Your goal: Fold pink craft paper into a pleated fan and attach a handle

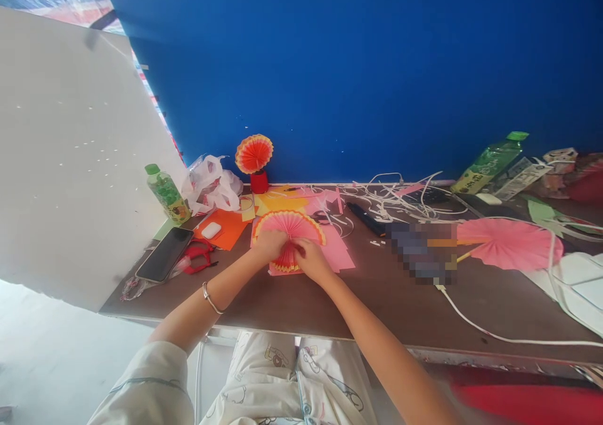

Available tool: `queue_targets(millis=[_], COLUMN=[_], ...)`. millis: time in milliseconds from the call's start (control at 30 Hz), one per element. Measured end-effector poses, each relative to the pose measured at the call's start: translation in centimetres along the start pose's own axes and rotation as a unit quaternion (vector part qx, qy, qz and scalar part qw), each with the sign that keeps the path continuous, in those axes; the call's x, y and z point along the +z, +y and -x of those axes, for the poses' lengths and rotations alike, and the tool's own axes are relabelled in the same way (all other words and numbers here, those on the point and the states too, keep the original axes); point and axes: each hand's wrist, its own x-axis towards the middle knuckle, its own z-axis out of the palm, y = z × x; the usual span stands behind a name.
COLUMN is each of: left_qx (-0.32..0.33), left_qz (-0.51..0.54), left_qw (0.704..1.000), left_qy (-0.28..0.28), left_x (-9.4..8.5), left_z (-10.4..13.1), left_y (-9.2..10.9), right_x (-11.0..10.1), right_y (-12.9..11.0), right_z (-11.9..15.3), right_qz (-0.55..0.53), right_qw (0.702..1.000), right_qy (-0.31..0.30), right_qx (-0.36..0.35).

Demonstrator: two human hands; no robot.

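Note:
A pleated paper fan (305, 224), pink with an orange and yellow scalloped edge, is spread nearly into a round over pink paper sheets (340, 255). My left hand (272, 245) grips it at the left of its centre, fingers curled in. On the other side my right hand (308, 255) pinches the folds near the middle, just below the centre. The fingertips of both hands almost meet, and they hide part of the pleats. Behind the fan lie yellow paper (277, 203) and a pair of scissors (321, 218), partly covered.
A finished-looking paper rosette (254, 154) stands in a red holder at the back. A phone (164, 254), red-handled tool (198, 255) and green bottle (167, 193) are on the left. Rightward lie a black pen-like tool (366, 219), tangled white cables (424, 193) and a pink fan (513, 243).

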Motion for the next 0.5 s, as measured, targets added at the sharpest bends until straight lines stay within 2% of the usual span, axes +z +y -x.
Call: queue_targets(millis=[200, 500], left_qx=[-0.01, -0.006], left_qz=[-0.006, -0.017], left_qw=[1.0, 1.0], left_qy=[0.015, 0.014], left_x=[0.0, 0.1], left_z=[0.2, -0.8], left_y=[-0.2, 0.0], right_x=[-0.2, -0.6], right_y=[-0.5, -0.6], right_z=[0.0, 0.0], right_qz=[0.012, 0.024], right_qw=[1.0, 0.999], right_qy=[-0.007, -0.026], right_qx=[-0.013, -0.012])
